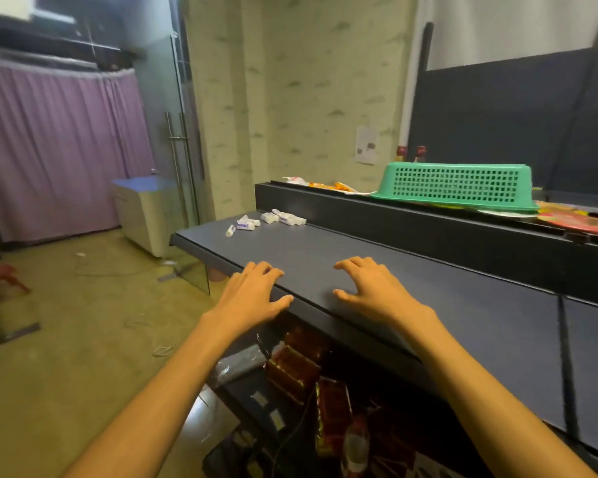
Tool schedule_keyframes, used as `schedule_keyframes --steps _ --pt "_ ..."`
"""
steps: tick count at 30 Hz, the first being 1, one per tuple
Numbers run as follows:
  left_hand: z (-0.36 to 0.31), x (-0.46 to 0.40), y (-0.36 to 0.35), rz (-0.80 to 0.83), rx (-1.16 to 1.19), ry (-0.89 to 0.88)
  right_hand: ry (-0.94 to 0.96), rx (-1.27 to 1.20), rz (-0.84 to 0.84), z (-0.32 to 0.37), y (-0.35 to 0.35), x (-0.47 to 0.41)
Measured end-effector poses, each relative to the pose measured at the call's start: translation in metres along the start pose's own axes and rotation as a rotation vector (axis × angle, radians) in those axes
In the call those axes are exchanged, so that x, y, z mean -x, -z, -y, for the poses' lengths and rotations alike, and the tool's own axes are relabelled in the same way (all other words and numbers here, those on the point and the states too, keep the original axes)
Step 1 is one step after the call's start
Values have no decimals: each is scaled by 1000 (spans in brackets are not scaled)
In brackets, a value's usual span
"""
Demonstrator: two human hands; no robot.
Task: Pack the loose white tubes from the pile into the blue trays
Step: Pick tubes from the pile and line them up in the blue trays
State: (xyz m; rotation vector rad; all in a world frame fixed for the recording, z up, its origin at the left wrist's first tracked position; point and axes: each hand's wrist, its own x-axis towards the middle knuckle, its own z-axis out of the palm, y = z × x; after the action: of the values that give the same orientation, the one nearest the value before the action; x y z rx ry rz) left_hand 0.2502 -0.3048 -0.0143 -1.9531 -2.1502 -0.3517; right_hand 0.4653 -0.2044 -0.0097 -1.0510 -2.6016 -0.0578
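Observation:
Several loose white tubes [266,220] with blue print lie scattered at the far left end of the dark counter [428,305]. My left hand [252,291] rests palm down on the counter's front edge, fingers relaxed and holding nothing. My right hand [370,288] lies flat on the counter a little to the right, fingers spread, also holding nothing. Both hands are well short of the tubes. No blue tray shows in this view.
An upturned green plastic basket [456,184] sits on the raised back ledge [359,208], among colourful packets. Under the counter are red-gold packages [301,367] and a bottle. A white cabinet [145,208] and purple curtain stand at left, a red stool on the floor.

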Motion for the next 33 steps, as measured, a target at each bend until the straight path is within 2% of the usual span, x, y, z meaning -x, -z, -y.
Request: schedule_keyframes --steps 6,17,27,33 --pt "57 -86 -6 5 -15 -36 -37 34 -10 -12 -24 -97" --pt "169 -197 -59 14 87 -76 -100 111 33 -4 -58 -230" --pt "282 -295 -91 20 166 -243 -307 66 28 37 -98 -325" --pt "293 -332 -102 42 176 -388 -404 49 25 50 -110 -346"
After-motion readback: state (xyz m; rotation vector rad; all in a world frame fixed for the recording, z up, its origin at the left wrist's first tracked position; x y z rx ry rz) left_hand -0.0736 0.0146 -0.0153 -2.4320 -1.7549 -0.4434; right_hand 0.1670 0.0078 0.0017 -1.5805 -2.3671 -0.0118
